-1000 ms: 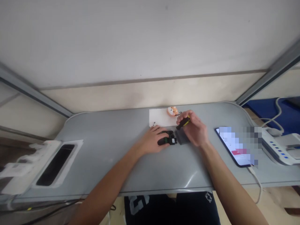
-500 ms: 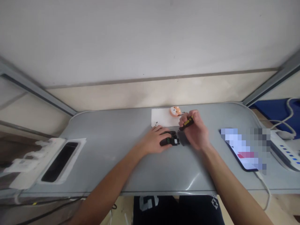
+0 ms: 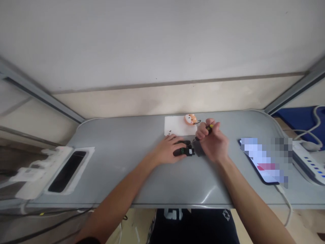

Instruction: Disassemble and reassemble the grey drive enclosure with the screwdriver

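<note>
My left hand point(image 3: 168, 149) lies on the desk with its fingers wrapped over a small black device point(image 3: 187, 151). The device is mouse-sized, with bits of green and a pale label; my fingers cover much of it, and its kind is unclear. On its right side, my right hand point(image 3: 213, 140) grips the black-and-yellow handle of a screwdriver point(image 3: 209, 128). The thin shaft slants down toward the device's right end; whether the tip touches it I cannot tell. Behind both hands lies a white sheet of paper point(image 3: 175, 125), with small dark bits point(image 3: 170, 131) near its left corner.
An orange animal-faced case point(image 3: 190, 119) with a ring sits on the paper. To the right are a lit phone point(image 3: 261, 162) on a cable and a white power strip point(image 3: 308, 162). At left, a dark phone point(image 3: 67, 172) lies beside another power strip point(image 3: 38, 181). A wall stands behind the grey desk point(image 3: 122, 149).
My right hand has rolled slightly, and the screwdriver handle has turned within its fingers. The left hand holds the device in the same place. The view has shifted a little.
</note>
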Available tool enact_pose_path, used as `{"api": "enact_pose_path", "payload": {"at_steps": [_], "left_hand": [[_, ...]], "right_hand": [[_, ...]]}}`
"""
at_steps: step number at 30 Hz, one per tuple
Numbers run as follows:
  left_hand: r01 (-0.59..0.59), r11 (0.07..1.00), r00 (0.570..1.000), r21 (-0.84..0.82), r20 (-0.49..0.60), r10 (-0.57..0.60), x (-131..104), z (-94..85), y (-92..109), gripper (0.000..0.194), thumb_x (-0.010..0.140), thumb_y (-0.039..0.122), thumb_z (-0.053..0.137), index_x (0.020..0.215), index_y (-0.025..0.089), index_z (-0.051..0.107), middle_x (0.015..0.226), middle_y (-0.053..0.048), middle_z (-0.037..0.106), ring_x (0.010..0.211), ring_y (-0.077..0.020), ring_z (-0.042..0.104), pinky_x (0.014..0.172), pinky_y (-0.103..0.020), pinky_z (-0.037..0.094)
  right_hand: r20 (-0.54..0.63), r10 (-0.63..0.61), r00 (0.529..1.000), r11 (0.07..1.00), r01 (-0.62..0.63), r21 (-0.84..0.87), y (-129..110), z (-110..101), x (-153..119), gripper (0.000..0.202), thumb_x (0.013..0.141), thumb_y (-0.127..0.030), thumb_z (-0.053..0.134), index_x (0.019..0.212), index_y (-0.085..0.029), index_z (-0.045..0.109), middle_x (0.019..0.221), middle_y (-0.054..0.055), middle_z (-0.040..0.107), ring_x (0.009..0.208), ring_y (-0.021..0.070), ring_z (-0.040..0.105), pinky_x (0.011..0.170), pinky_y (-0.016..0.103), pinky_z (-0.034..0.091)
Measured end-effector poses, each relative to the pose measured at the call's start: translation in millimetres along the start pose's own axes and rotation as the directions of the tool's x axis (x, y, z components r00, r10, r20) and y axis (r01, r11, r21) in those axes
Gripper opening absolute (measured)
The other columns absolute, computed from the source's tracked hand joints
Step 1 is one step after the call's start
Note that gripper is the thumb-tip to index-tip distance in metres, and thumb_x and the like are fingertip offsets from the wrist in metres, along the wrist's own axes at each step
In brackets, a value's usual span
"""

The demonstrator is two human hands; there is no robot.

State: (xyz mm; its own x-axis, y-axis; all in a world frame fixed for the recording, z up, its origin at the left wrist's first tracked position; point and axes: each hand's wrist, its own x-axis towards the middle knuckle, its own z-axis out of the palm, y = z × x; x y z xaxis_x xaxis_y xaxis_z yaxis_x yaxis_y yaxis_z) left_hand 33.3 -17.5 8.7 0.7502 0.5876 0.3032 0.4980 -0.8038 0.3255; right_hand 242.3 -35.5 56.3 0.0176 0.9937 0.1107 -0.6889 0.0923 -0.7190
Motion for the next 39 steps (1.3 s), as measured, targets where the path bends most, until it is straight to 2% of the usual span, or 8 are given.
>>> {"api": "enact_pose_path", "payload": {"at_steps": [3, 7, 14, 17, 21, 25, 34, 39], "left_hand": [[-0.001, 1.0, 1.0, 0.003, 0.001, 0.001, -0.4, 0.4, 0.0, 0.026, 0.096, 0.044, 0.066, 0.111, 0.025, 0.075, 0.13, -0.005, 0.07, 0.117, -0.0266, 0.058, 0.111, -0.047, 0.046], [0.019, 1.0, 1.0, -0.002, 0.022, -0.019, -1.1, 0.5, -0.4, 0.027, 0.096, 0.045, 0.065, 0.112, 0.026, 0.074, 0.131, -0.005, 0.07, 0.12, -0.0276, 0.058, 0.113, -0.049, 0.044], [0.028, 1.0, 0.998, -0.006, 0.047, -0.028, 0.8, -1.7, 1.9, 0.023, 0.095, 0.042, 0.067, 0.108, 0.025, 0.074, 0.13, -0.006, 0.07, 0.12, -0.0271, 0.058, 0.113, -0.049, 0.044], [0.032, 0.999, 0.998, -0.01, 0.046, -0.032, 0.6, -2.4, 2.4, 0.022, 0.094, 0.042, 0.068, 0.106, 0.024, 0.074, 0.13, -0.006, 0.07, 0.12, -0.0276, 0.058, 0.114, -0.049, 0.044], [0.011, 1.0, 0.999, -0.017, 0.035, -0.01, -0.6, -2.6, 1.7, 0.022, 0.095, 0.041, 0.067, 0.108, 0.024, 0.073, 0.133, -0.006, 0.068, 0.121, -0.0269, 0.058, 0.113, -0.047, 0.045], [0.026, 0.999, 0.999, -0.025, 0.031, -0.025, 0.2, -3.2, 1.7, 0.021, 0.094, 0.041, 0.069, 0.105, 0.024, 0.072, 0.13, -0.005, 0.07, 0.117, -0.0266, 0.059, 0.111, -0.046, 0.046], [0.044, 0.998, 0.996, -0.041, 0.075, -0.041, 0.5, -8.0, -0.1, 0.028, 0.089, 0.038, 0.073, 0.114, 0.025, 0.068, 0.131, -0.006, 0.068, 0.122, -0.0285, 0.058, 0.111, -0.049, 0.046], [0.043, 0.995, 0.994, -0.091, 0.104, -0.033, 0.2, -12.5, 1.7, 0.036, 0.087, 0.037, 0.075, 0.12, 0.026, 0.065, 0.134, -0.006, 0.066, 0.125, -0.0288, 0.056, 0.114, -0.05, 0.043]], "right_hand": [[0.01, -0.005, 1.0, 0.999, 0.005, -0.036, -3.7, -0.7, -1.1, 0.031, 0.089, -0.051, 0.073, 0.086, -0.027, 0.054, 0.074, -0.002, 0.037, 0.065, 0.0156, 0.041, 0.062, 0.028, 0.043], [0.059, -0.028, 0.998, 0.993, 0.035, -0.114, -5.1, 0.2, -0.6, 0.029, 0.092, -0.052, 0.069, 0.083, -0.025, 0.061, 0.089, 0.003, 0.05, 0.079, 0.0171, 0.051, 0.074, 0.032, 0.048], [0.01, 0.015, 1.0, 0.999, -0.015, -0.039, 1.8, 0.6, 2.7, 0.035, 0.095, -0.062, 0.058, 0.088, -0.028, 0.058, 0.072, -0.001, 0.037, 0.064, 0.0169, 0.04, 0.062, 0.032, 0.042], [0.005, 0.008, 1.0, 1.0, -0.008, 0.007, 1.0, 0.4, 1.2, 0.033, 0.093, -0.06, 0.063, 0.09, -0.028, 0.055, 0.071, -0.002, 0.034, 0.061, 0.0163, 0.038, 0.06, 0.031, 0.041], [0.027, 0.005, 1.0, 1.0, -0.005, -0.005, -4.2, -0.8, -0.4, 0.029, 0.091, -0.049, 0.072, 0.086, -0.027, 0.053, 0.072, -0.001, 0.04, 0.065, 0.0149, 0.044, 0.063, 0.029, 0.043], [0.02, -0.035, 0.999, 0.995, 0.037, -0.088, -6.3, -3.6, 2.4, 0.03, 0.089, -0.051, 0.073, 0.084, -0.025, 0.058, 0.084, 0.002, 0.052, 0.078, 0.0165, 0.052, 0.071, 0.031, 0.047], [0.127, 0.029, 0.991, 0.998, -0.021, -0.067, 8.1, 3.3, 25.4, 0.039, 0.091, -0.062, 0.065, 0.083, -0.025, 0.056, 0.068, -0.003, 0.032, 0.058, 0.0138, 0.033, 0.053, 0.029, 0.037], [0.136, 0.042, 0.99, 0.99, -0.024, -0.136, 5.0, 1.5, 23.6, 0.036, 0.087, -0.05, 0.076, 0.082, -0.025, 0.051, 0.067, -0.003, 0.04, 0.059, 0.0139, 0.04, 0.056, 0.029, 0.037]]}}
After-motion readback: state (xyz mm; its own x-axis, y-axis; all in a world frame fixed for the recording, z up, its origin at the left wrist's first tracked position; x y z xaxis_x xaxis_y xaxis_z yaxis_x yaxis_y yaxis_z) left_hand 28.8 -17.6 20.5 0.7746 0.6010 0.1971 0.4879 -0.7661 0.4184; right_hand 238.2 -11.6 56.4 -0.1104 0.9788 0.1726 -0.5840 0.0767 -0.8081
